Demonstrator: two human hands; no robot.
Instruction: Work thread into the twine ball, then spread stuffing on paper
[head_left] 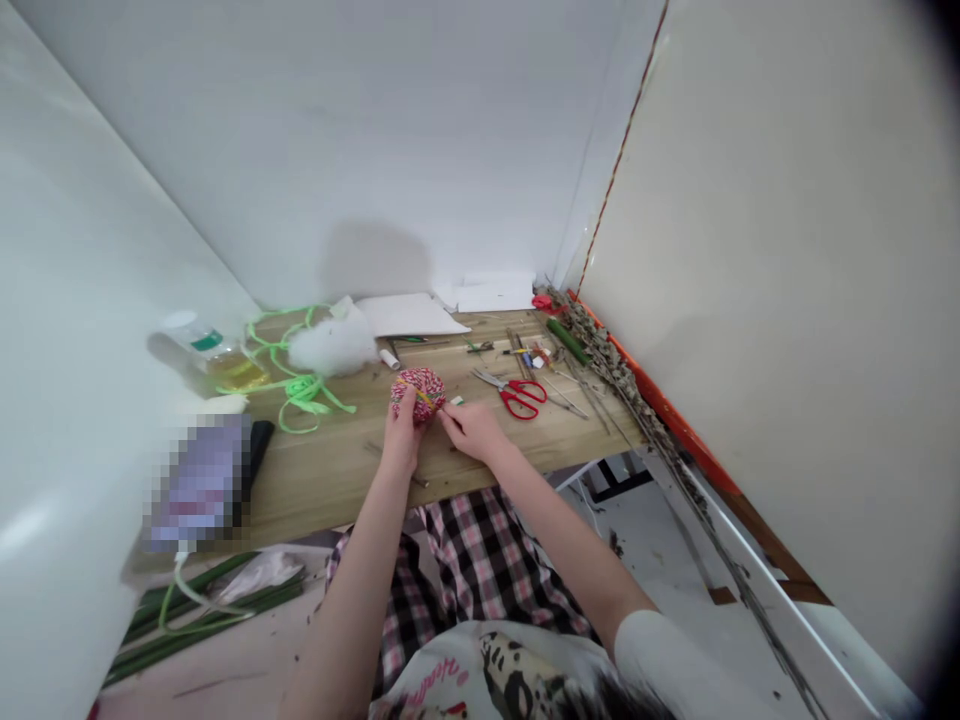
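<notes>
Left hand (pixel 403 432) closed on a red-flecked ball (pixel 426 388), right hand (pixel 472 430) at its side.
The ball is over the tabletop's (pixel 330 460) middle; whether the right hand pinches anything, I cannot tell. The step looks like working that side; the next move calls for a steady left hold. Scissors (pixel 504 384) lie toward the right edge, white fluff (pixel 334 346) near the far left corner.

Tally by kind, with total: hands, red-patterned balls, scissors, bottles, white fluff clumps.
Hands: 2 (left hand, right hand)
Ball: 1
Scissors: 1 pair
Bottle: 1
Fluff: 1 clump
Total: 6
</notes>
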